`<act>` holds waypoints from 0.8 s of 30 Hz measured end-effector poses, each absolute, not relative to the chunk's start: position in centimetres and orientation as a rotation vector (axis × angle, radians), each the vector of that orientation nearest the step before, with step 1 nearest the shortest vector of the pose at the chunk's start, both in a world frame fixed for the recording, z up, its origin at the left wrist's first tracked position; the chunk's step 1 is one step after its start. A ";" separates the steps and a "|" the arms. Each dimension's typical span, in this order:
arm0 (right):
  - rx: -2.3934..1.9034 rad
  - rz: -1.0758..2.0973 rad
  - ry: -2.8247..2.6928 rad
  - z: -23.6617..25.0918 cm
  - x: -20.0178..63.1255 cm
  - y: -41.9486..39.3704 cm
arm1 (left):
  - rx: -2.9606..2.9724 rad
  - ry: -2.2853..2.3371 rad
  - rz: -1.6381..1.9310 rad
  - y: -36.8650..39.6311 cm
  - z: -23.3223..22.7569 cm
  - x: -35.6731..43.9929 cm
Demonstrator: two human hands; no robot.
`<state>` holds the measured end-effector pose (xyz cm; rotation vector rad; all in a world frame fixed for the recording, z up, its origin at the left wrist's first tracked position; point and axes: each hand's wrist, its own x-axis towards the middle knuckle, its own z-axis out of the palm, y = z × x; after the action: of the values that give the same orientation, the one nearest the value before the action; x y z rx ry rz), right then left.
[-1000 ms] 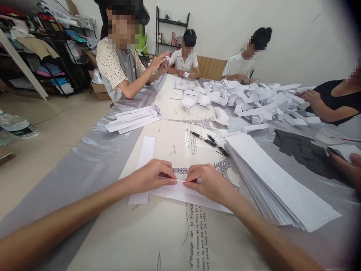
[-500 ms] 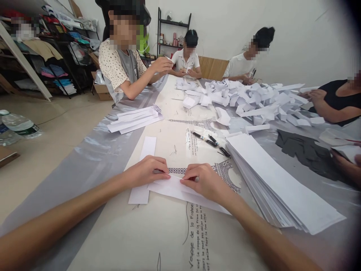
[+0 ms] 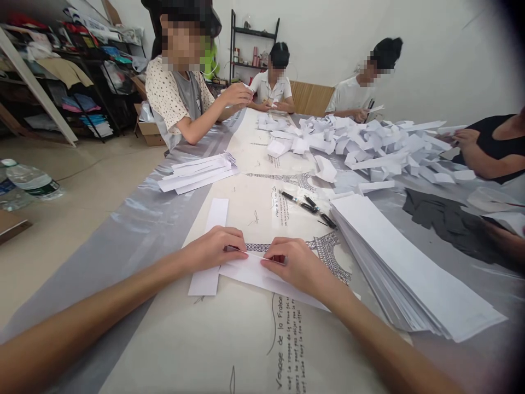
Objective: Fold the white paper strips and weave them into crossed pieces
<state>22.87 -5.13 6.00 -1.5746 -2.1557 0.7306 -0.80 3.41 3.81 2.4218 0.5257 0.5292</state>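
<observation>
From the head camera, the left hand (image 3: 215, 249) and the right hand (image 3: 297, 265) both press down on a white paper strip (image 3: 256, 273) lying on the table (image 3: 135, 224) just in front of the person. The fingers of each hand curl over the strip's upper edge, pinching it along a fold line, so both hands are closed on the paper. A second strip (image 3: 211, 238) lies under the left hand, running away from the person.

Compared with a second ago, the hands have drawn slightly closer together and the strip has tilted a little, its near end now slanting further toward the right forearm; the folded edge looks flatter, which suggests the crease is being pressed in.

To the right, touching nothing in the hands, sits a thick stack of strips (image 3: 410, 268). Two pens (image 3: 307, 205) lie beyond the hands. Further off is a heap of folded paper (image 3: 369, 148) and a smaller pile of strips (image 3: 197, 172). Other people sit around the table with their own paper. A water bottle (image 3: 33, 183) lies on the floor at left.
</observation>
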 end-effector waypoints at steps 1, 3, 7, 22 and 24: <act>-1.572 0.727 -2.155 6.0 22.8 -5.1 | 2.414 0.527 0.517 3.5 3.9 -0.9; -1.573 0.722 -2.150 6.0 22.8 -5.1 | 2.381 0.524 0.493 3.9 4.3 -1.2; -1.581 0.713 -2.133 6.1 22.9 -5.1 | 2.292 0.476 0.454 5.2 5.0 -2.2; -1.565 0.719 -2.145 6.2 23.0 -5.1 | 2.449 0.407 0.446 5.9 5.2 -3.1; -1.561 0.716 -2.143 6.2 23.0 -5.1 | 2.455 0.388 0.467 5.8 5.2 -3.2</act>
<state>23.01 -5.07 6.17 -1.5607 -2.1425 0.7157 -3.16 5.80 5.25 2.4553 0.3885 0.4668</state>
